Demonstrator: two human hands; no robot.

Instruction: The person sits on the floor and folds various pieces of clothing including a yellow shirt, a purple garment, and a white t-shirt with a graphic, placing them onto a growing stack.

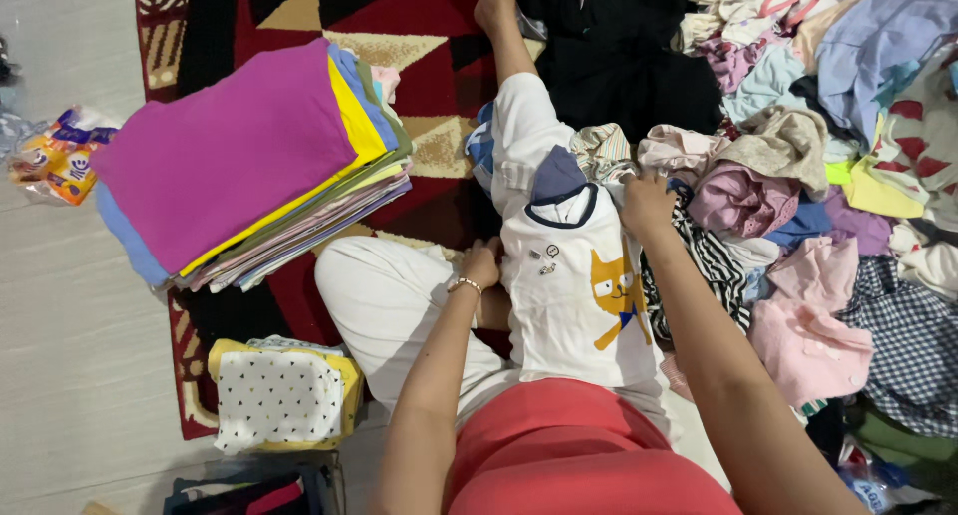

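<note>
Person seated on a patterned red rug [439, 46], legs in white trousers, one leg stretched forward. A small white shirt [574, 295] with an orange cat figure and dark-trimmed collar lies spread over the lap and thigh. Left hand [481, 265] rests at the shirt's left edge, fingers curled down onto the fabric, a thin bracelet at the wrist; whether it pinches the cloth or only presses on it, I cannot tell. Right hand [647, 204] sits at the shirt's upper right, near the shoulder, fingers closed down on the cloth there, seemingly gripping it. To the person's right, a loose heap of unsorted clothes [818, 176] in mixed colours, touching the shirt's edge. To the left, a tall neat stack of folded garments [249, 166], magenta piece on top, yellow and pale layers below. Nearer the knee, a smaller folded pile [279, 395] topped by white cloth with small dark marks. A crumpled plastic packet [60, 156] lies on the pale floor, well apart.
</note>
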